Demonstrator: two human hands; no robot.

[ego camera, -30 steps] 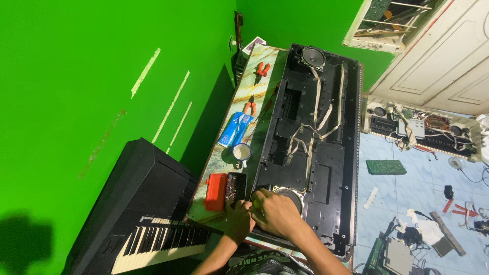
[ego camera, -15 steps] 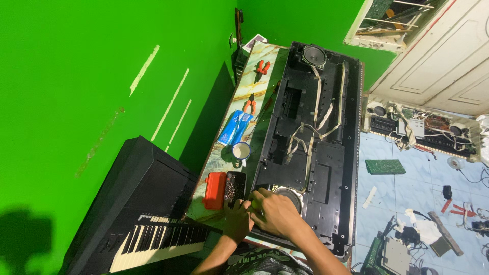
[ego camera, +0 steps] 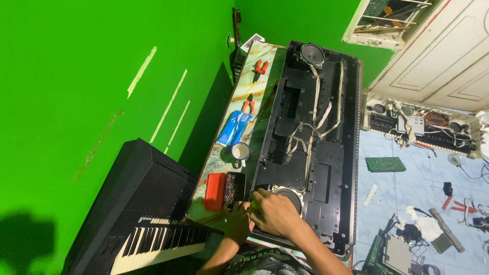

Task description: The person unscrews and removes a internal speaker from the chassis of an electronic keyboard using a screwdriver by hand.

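Two hands bunched at near end of open keyboard shell (ego camera: 326, 168). Your right hand (ego camera: 275, 214) curled over speaker (ego camera: 291, 196), covering its near half; what it grips can't be told. Your left hand (ego camera: 237, 221) closed beside it; small yellow-green bit at fingertips, too small to identify. Screw tray (ego camera: 235, 188) just left.

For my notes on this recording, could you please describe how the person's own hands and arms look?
Both the left hand and the right hand are bare, with no gloves. No rings, watch or wristband show. The forearms are uncovered as far as the frame shows; no sleeve reaches them. No markings are visible.
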